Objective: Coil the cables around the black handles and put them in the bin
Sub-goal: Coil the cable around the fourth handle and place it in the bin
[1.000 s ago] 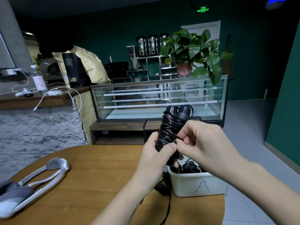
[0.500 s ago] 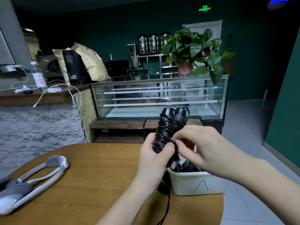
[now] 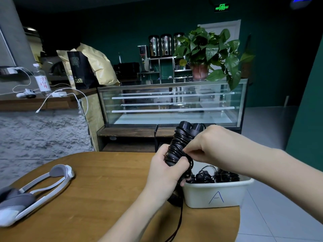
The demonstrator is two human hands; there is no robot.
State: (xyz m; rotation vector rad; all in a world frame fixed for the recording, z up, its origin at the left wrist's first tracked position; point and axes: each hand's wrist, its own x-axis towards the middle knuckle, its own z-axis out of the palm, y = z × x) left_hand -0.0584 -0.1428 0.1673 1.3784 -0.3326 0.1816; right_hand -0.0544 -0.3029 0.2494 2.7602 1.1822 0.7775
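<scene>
Two black handles (image 3: 187, 131) stand side by side, wrapped in a black cable (image 3: 176, 147), above the table's right side. My left hand (image 3: 167, 170) grips the lower part of the bundle. My right hand (image 3: 206, 145) pinches the cable at the bundle's middle, fingers curled. A loose stretch of cable (image 3: 180, 219) hangs down below the left hand over the table edge. The white bin (image 3: 216, 194) marked "A" sits just right of the hands and holds several coiled black bundles (image 3: 206, 177).
A round wooden table (image 3: 97, 189) carries a white and grey headset (image 3: 35, 189) at the left. Beyond stand a glass display case (image 3: 173, 103) with a potted plant (image 3: 209, 53) and a counter with a bottle (image 3: 41, 79) and white cables.
The bundle and both hands have dropped lower and closer to the bin. My right hand has turned over the bundle's middle, still pinching the cable.
</scene>
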